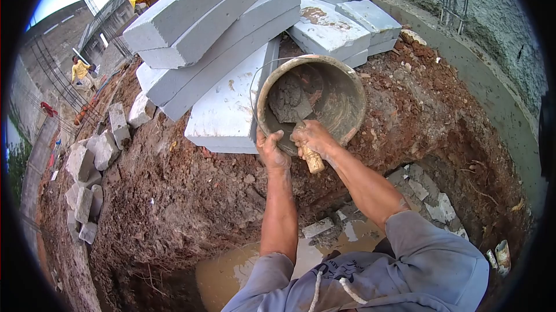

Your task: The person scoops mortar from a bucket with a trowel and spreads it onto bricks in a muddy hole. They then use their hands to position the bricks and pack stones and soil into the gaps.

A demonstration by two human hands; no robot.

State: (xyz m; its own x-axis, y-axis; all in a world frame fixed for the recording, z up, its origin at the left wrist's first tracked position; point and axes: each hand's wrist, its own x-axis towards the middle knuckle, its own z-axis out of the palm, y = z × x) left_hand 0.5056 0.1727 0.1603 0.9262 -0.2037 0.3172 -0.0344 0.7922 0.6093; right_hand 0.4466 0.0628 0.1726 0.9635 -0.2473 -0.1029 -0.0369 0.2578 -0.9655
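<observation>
A mortar-smeared bucket point(341, 101) is tipped so that its mouth faces me, beside the grey blocks. My left hand point(273, 149) grips the bucket's lower left rim, thumb on the edge. In my right hand point(314, 138) is a trowel, fingers closed round its wooden handle point(313, 162). The trowel's blade point(296, 110) reaches inside the bucket, with wet grey mortar point(286, 93) on and around it. A thin wire bail point(253, 89) loops out at the bucket's left side.
Long grey blocks point(202, 17) are stacked behind the bucket, with more blocks point(330, 28) to the right. Broken stones point(87, 167) line the left bank. Muddy water point(231, 271) lies in the trench below me. A curved concrete wall point(492, 92) bounds the right. A person point(80, 70) stands far left.
</observation>
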